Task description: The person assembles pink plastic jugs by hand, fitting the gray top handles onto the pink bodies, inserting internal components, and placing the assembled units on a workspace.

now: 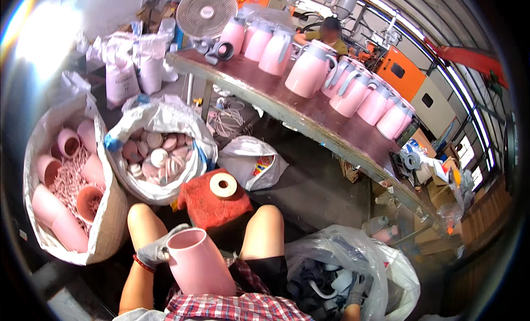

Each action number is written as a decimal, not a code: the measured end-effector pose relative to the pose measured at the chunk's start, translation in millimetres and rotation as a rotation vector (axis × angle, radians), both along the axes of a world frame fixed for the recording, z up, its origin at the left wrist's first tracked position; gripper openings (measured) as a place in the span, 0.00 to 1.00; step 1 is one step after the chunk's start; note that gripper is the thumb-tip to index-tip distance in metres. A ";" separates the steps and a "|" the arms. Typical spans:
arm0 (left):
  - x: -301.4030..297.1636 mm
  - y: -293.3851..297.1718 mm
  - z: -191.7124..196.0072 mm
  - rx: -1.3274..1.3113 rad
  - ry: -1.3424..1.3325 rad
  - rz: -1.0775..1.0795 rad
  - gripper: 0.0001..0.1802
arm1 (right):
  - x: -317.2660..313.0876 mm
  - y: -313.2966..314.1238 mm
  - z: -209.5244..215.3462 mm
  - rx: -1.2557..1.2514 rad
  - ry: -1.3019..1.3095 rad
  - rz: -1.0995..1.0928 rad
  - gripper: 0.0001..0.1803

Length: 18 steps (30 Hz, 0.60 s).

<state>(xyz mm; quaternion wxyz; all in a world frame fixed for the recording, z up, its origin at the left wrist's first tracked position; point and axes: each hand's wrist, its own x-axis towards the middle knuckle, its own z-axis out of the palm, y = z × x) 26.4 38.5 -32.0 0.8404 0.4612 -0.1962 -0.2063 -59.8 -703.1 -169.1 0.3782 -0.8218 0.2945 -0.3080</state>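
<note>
My left hand (159, 247), in a grey glove, grips the rim side of a pink jug body (202, 266). The jug body rests tilted against my lap, its open mouth facing up. My right hand (358, 293), also gloved, reaches down into a clear plastic bag (345, 245) at the right. Dark grey and whitish plastic parts (320, 285) lie loose in that bag, close to the hand. Its fingers are hard to make out there. In front of my knees, a red cloth (212, 202) covers a low support, with a cream ring-shaped roll (223, 185) on top.
Left stands a white sack (113, 232) of pink jug bodies and shavings, beside another sack (194, 116) of round pink and white pieces. Finished pink jugs (310, 71) line a long table (243, 80). Behind it are a fan (207, 11) and a person (327, 36).
</note>
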 end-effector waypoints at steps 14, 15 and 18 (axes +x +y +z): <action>-34.9 -17.9 43.8 0.305 -0.270 0.424 0.71 | 152.4 392.8 273.5 0.768 -0.067 1.450 0.43; -41.1 -21.1 44.6 0.273 -0.223 0.417 0.71 | 159.6 414.1 282.3 0.716 -0.045 1.534 0.46; -51.8 -28.2 41.3 0.303 -0.175 0.485 0.71 | 168.7 472.3 313.3 0.300 0.003 1.648 0.50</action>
